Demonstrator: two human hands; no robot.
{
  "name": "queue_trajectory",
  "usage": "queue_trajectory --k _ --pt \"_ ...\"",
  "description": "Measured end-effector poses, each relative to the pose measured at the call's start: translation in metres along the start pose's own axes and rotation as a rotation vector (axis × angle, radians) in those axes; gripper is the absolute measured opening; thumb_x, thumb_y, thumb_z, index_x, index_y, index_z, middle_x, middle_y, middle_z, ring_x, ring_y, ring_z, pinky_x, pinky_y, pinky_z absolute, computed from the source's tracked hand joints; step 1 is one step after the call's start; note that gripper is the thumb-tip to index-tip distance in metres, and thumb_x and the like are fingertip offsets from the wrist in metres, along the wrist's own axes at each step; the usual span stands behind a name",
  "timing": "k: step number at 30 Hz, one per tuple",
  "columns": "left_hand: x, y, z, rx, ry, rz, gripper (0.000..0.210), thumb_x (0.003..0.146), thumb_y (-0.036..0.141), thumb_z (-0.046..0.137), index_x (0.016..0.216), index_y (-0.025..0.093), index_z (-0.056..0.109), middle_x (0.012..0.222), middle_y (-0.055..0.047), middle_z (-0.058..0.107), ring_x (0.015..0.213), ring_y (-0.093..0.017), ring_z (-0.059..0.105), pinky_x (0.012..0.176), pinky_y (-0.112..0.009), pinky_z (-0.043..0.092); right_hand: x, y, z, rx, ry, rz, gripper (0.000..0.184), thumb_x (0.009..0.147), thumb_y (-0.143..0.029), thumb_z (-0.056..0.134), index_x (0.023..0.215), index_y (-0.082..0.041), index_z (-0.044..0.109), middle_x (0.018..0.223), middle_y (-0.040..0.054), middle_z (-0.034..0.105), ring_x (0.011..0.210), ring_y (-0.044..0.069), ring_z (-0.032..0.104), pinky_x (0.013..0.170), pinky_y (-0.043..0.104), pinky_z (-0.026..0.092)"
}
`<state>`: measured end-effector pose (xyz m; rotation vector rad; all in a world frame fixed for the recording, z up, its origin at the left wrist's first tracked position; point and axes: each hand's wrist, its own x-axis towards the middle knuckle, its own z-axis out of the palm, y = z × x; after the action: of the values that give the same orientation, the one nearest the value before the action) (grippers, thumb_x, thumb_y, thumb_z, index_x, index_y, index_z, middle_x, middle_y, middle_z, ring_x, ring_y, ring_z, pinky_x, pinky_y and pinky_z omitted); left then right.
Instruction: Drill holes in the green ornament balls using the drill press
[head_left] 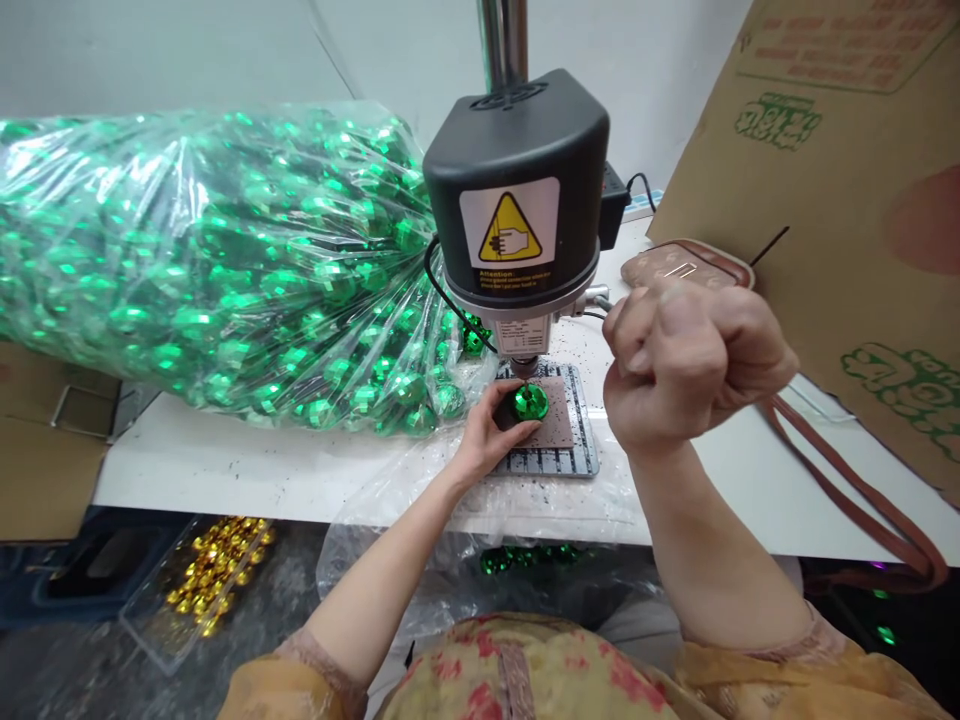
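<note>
Head view: both hands at the black bench press (517, 190).

Directly beneath the press head, the left hand (491, 435) pinches a faceted shiny green bauble (530, 402) on the ribbed metal base plate (559, 455). To the right of the press, the right hand (686, 365) is a closed fist; what it grips is hidden. Left of the press lies a big clear plastic bag of green baubles (202, 260) on the white bench (225, 465); a brown cardboard sheet (847, 200) leans at its right.

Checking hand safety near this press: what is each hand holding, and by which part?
The left hand grips the green faceted ball by its left side, under the press head. The right hand is fisted; what it grips is hidden.
</note>
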<state>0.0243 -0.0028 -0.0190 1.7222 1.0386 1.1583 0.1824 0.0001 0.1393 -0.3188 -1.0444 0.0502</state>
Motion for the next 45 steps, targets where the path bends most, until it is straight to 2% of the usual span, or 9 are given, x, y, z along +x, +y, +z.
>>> queue_trajectory --k 7,12,15,20,26,37,41,45 --pt "-0.001 0.0 0.001 -0.01 0.005 -0.003 0.058 0.08 0.049 0.085 0.125 0.022 0.061 0.125 -0.011 0.07 0.119 -0.028 0.066 0.106 -0.045 0.051 -0.005 0.002 -0.004 0.043 0.028 -0.019 0.048 0.089 -0.019 0.059 0.06 -0.019 0.02 0.049 -0.006 0.019 0.041 0.005 0.021 0.042 0.028 0.018" --pt "-0.001 -0.002 0.0 -0.007 -0.003 0.01 0.057 0.081 0.047 0.085 0.126 0.023 0.06 0.127 -0.011 0.07 0.12 -0.028 0.066 0.106 -0.045 0.051 -0.01 0.001 -0.011 0.069 -0.046 -0.005 0.043 0.087 -0.013 0.058 0.06 -0.019 0.026 0.051 -0.0062 0.023 0.043 0.004 0.024 0.043 0.027 0.021" --pt "-0.001 -0.003 0.0 -0.016 -0.009 0.013 0.057 0.081 0.046 0.085 0.126 0.022 0.06 0.127 -0.011 0.07 0.12 -0.028 0.066 0.106 -0.044 0.052 -0.012 0.001 -0.013 0.084 -0.034 -0.011 0.043 0.087 -0.01 0.057 0.059 -0.019 0.025 0.052 -0.0063 0.023 0.043 0.003 0.024 0.044 0.026 0.021" --pt "-0.001 -0.003 0.0 -0.017 -0.005 0.02 0.057 0.081 0.045 0.086 0.126 0.022 0.06 0.126 -0.011 0.07 0.119 -0.028 0.066 0.106 -0.044 0.052 -0.014 0.004 -0.014 0.091 -0.069 -0.065 0.043 0.085 -0.009 0.056 0.059 -0.019 0.023 0.051 -0.0069 0.025 0.04 0.003 0.027 0.042 0.026 0.027" --pt "-0.001 -0.003 0.0 -0.001 0.007 0.021 0.056 0.08 0.046 0.086 0.125 0.023 0.061 0.125 -0.011 0.07 0.118 -0.028 0.066 0.106 -0.045 0.051 -0.017 0.008 -0.016 0.073 -0.072 -0.109 0.043 0.084 -0.01 0.056 0.059 -0.019 0.021 0.05 -0.007 0.023 0.038 0.003 0.023 0.04 0.026 0.026" --pt "-0.001 -0.002 0.003 -0.026 0.029 0.067 0.056 0.08 0.046 0.086 0.125 0.021 0.062 0.12 -0.01 0.072 0.113 -0.027 0.069 0.102 -0.042 0.054 -0.023 0.01 -0.022 0.078 -0.092 -0.127 0.04 0.083 -0.007 0.055 0.061 -0.019 0.024 0.054 -0.0063 0.028 0.044 0.003 0.028 0.046 0.025 0.03" --pt "0.0 -0.002 0.003 -0.013 0.04 0.063 0.056 0.079 0.047 0.086 0.124 0.021 0.063 0.119 -0.01 0.072 0.111 -0.027 0.07 0.1 -0.043 0.055 -0.028 0.01 -0.026 0.099 -0.123 -0.121 0.044 0.085 -0.01 0.056 0.06 -0.019 0.021 0.052 -0.0064 0.026 0.044 0.004 0.025 0.047 0.027 0.029" --pt "0.0 -0.002 0.003 -0.029 0.043 0.051 0.056 0.079 0.045 0.087 0.123 0.021 0.064 0.118 -0.01 0.072 0.111 -0.026 0.069 0.101 -0.043 0.055 -0.017 0.003 -0.016 0.03 -0.04 0.002 0.048 0.089 -0.015 0.058 0.059 -0.018 0.021 0.049 -0.0063 0.024 0.041 0.003 0.025 0.045 0.027 0.023"
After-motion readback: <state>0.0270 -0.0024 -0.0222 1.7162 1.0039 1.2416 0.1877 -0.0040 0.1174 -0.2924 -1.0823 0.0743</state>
